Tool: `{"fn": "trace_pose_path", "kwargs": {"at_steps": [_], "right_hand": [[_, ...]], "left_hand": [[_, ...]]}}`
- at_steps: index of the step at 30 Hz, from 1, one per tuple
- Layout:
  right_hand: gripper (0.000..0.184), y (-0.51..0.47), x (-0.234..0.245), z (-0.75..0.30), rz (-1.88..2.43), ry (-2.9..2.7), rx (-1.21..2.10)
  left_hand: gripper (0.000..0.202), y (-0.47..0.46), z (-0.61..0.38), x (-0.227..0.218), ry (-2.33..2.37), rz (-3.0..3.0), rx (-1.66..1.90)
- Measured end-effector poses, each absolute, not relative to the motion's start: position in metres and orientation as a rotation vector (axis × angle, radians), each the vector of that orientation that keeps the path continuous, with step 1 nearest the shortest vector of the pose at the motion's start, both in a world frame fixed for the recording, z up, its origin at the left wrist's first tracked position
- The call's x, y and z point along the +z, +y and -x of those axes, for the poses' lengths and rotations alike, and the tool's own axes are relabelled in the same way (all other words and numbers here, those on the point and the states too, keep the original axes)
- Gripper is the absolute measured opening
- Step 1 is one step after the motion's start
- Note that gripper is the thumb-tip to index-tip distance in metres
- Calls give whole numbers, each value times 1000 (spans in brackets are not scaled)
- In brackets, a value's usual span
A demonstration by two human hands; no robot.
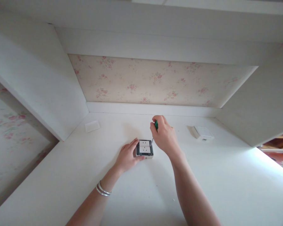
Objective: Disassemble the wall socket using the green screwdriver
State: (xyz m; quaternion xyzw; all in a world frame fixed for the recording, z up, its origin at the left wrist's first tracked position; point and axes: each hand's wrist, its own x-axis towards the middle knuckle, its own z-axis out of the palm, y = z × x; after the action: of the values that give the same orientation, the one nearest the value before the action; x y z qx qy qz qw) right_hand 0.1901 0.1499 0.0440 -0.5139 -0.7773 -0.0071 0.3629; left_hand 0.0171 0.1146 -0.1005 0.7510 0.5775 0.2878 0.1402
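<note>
A wall socket (144,147) with a white face and dark frame sits on a white box, lying on the white surface. My left hand (127,156) grips its left side, with the thumb along the near edge and the fingers at the far left corner. In my right hand (164,135) is a screwdriver (156,125) with a green handle, held nearly upright. Its metal shaft reaches down to the right edge of the socket's frame. Whether the tip sits in a screw is too small to tell.
A flat white cover plate (92,126) lies at the back left. Toward the back right rests another white box-shaped fitting (203,133). White side panels (254,103) and a floral-papered back wall (143,80) enclose the surface, with a shelf overhead. Small specks (173,200) lie nearer me.
</note>
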Motion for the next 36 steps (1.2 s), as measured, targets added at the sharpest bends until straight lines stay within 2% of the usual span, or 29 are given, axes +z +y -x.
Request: {"fn": "trace_pose_path", "kwargs": {"at_steps": [8, 14, 20, 23, 30, 36], "right_hand": [[27, 147, 50, -192, 1164, -2160, 99], [27, 152, 48, -199, 1359, -2034, -32], [43, 158, 41, -198, 1364, -1884, 89], [41, 157, 40, -196, 1316, -1854, 113], [30, 152, 45, -196, 1303, -1756, -167], [23, 149, 49, -194, 1251, -1755, -105]], "left_hand": [[79, 114, -16, -101, 1660, -2176, 826], [78, 114, -17, -99, 1657, -2182, 840], [79, 115, -17, -99, 1650, -2173, 843], [79, 115, -17, -100, 1651, -2176, 849], [80, 115, -16, -102, 1667, -2190, 848], [81, 115, -16, -101, 1678, -2181, 820]]}}
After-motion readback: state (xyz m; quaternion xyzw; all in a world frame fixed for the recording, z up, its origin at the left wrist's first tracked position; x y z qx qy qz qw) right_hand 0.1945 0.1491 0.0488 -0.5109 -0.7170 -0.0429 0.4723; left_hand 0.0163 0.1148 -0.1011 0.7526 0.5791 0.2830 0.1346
